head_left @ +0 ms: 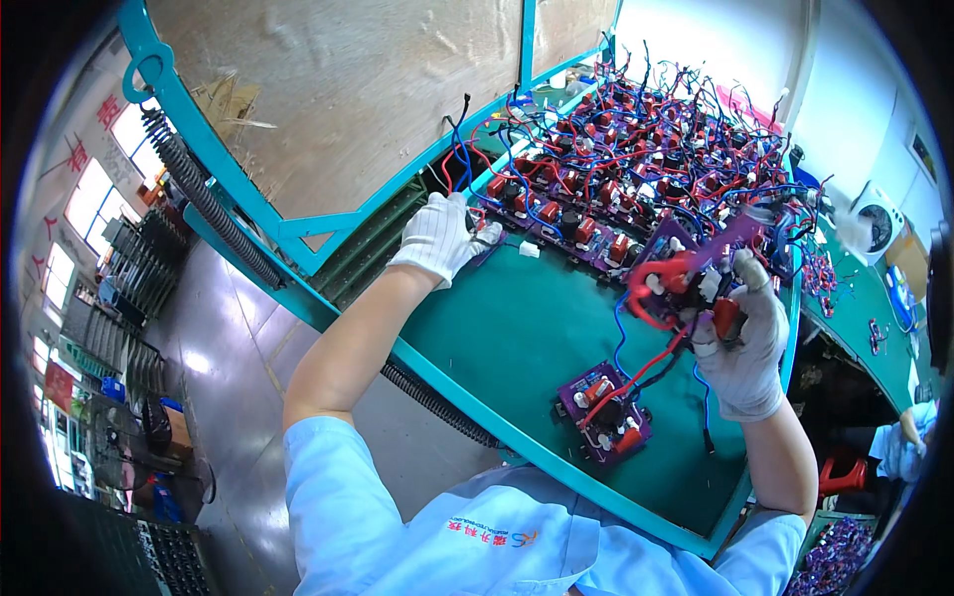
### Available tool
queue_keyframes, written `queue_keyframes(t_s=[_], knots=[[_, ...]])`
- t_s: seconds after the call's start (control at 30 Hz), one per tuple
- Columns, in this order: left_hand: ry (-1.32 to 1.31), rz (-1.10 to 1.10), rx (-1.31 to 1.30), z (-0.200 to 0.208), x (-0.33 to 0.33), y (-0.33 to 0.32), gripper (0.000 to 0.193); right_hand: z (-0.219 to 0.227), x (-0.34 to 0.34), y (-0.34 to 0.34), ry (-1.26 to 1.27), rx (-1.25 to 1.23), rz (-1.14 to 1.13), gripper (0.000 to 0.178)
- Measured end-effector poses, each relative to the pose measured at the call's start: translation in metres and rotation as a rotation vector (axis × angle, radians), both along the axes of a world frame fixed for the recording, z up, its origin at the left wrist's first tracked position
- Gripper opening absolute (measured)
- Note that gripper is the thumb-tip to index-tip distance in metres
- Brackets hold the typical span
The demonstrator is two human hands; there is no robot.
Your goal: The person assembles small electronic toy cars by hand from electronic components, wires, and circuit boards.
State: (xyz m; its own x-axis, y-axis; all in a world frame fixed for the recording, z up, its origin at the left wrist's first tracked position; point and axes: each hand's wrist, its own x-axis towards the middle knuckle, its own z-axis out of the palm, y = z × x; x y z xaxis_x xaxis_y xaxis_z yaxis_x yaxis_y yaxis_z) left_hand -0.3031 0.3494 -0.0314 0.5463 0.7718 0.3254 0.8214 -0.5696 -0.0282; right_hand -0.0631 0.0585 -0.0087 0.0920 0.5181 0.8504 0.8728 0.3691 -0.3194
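My left hand (437, 236), in a white striped glove, is at the left edge of the green tray, its fingers closed on a purple circuit board that is mostly hidden. Red and blue wires (460, 159) rise behind that hand. My right hand (747, 348), gloved too, grips another purple circuit board (686, 283) with red components and wires, raised over the tray's right side and partly smeared by motion. Below it, a single circuit board (603, 409) lies on the green surface, its red and black wires reaching up toward my right hand.
Rows of wired circuit boards (636, 169) fill the far part of the teal-framed tray (477, 328). A wooden panel in a teal frame (348, 99) stands at the left. Another green table (874, 348) is at the right, and a person's arm (909, 432) shows at the right edge.
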Motion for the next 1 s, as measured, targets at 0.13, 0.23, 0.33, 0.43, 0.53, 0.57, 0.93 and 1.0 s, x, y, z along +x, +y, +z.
queue_keyframes(t_s=[0.13, 0.23, 0.33, 0.43, 0.53, 0.57, 0.93, 1.0], knots=[[0.046, 0.045, 0.046, 0.007, 0.004, -0.005, 0.081, 0.005, -0.004, -0.004, 0.376, -0.195, -0.098, 0.056], [0.004, -0.163, -0.056, 0.01, -0.004, 0.006, 0.081, -0.01, 0.005, 0.009, 0.56, -0.102, 0.04, 0.057], [0.001, -0.207, -0.14, 0.02, -0.002, 0.006, 0.08, -0.005, 0.006, 0.007, 0.538, -0.096, 0.06, 0.058], [0.0, -0.223, -0.153, 0.018, -0.003, 0.007, 0.078, 0.002, 0.011, 0.014, 0.476, -0.051, 0.069, 0.057], [-0.08, -0.219, -0.109, 0.007, -0.009, 0.013, 0.075, 0.027, 0.009, 0.041, 0.159, -0.031, -0.181, 0.055], [-0.088, -0.23, -0.112, 0.006, -0.007, 0.014, 0.075, 0.04, 0.003, 0.046, 0.235, -0.09, -0.214, 0.046], [-0.355, -0.443, -0.271, -0.022, -0.018, 0.045, 0.046, -0.005, -0.056, 0.123, -0.332, -0.556, 0.118, 0.053], [-0.671, -0.49, -0.421, -0.068, -0.022, 0.088, 0.035, -0.017, -0.069, 0.128, -0.429, -0.647, 0.086, 0.056]])
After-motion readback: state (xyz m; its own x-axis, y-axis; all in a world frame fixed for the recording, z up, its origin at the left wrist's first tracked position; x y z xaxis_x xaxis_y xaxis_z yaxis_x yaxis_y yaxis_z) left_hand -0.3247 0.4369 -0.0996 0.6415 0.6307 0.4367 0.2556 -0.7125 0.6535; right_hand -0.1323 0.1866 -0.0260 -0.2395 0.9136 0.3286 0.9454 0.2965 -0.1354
